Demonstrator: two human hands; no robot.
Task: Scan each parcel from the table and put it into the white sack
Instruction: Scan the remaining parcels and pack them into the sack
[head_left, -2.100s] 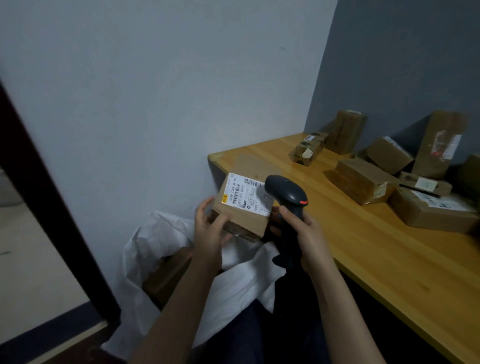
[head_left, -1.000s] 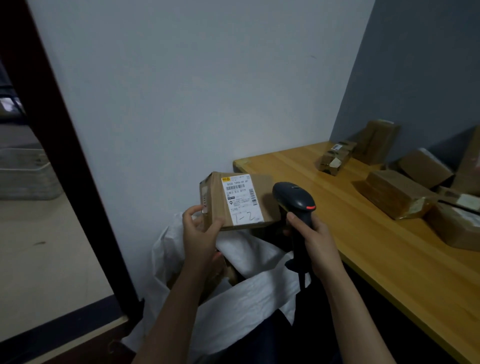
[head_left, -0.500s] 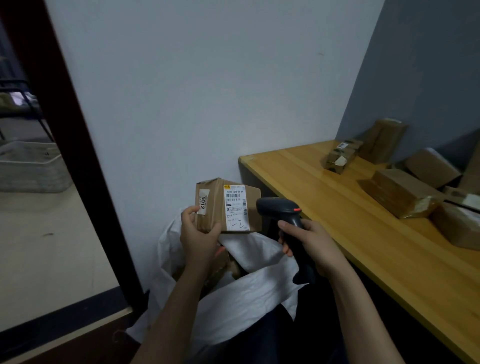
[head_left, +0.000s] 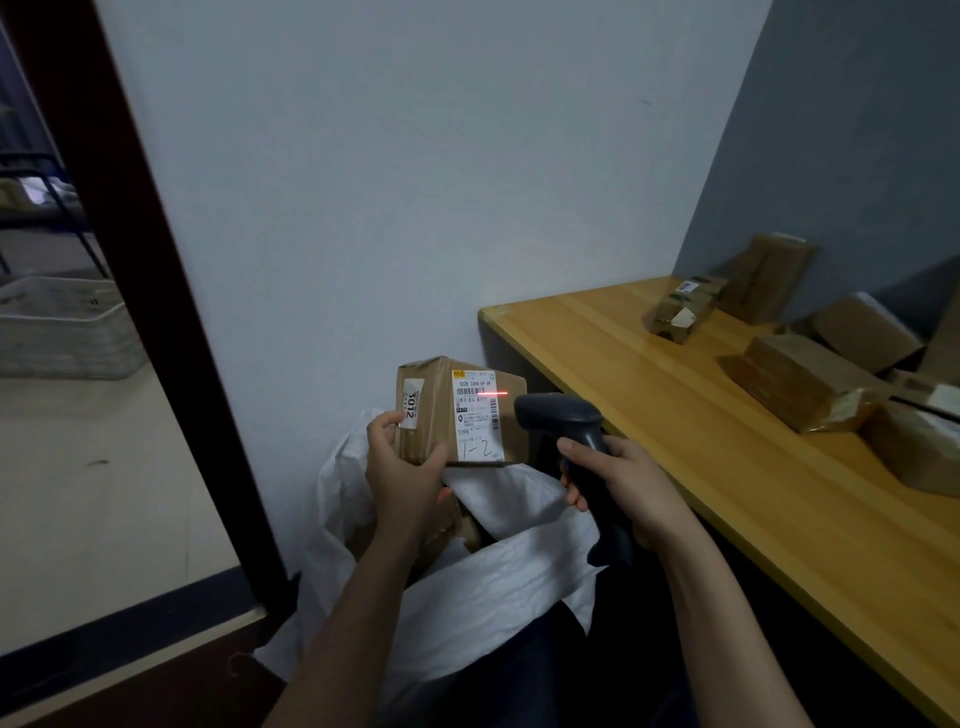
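My left hand (head_left: 402, 470) grips a brown cardboard parcel (head_left: 441, 415) by its lower left corner, held upright above the white sack (head_left: 467, 587). Its white label faces me, with "1-2" handwritten at the bottom. My right hand (head_left: 621, 483) holds a dark handheld scanner (head_left: 566, 421) by the handle, its head just right of the parcel. A red scan line shows on the upper right of the label. Brown parcels lie inside the open sack.
A wooden table (head_left: 675, 415) stands to the right with several brown parcels (head_left: 800, 379) along the grey back wall. A white wall is straight ahead. A dark door frame (head_left: 156, 312) stands on the left, with a grey crate (head_left: 62, 327) on the floor beyond.
The parcel has turned so that its label faces me and has come lower over the sack. The scanner head now points at the label, and a red line has appeared on it.
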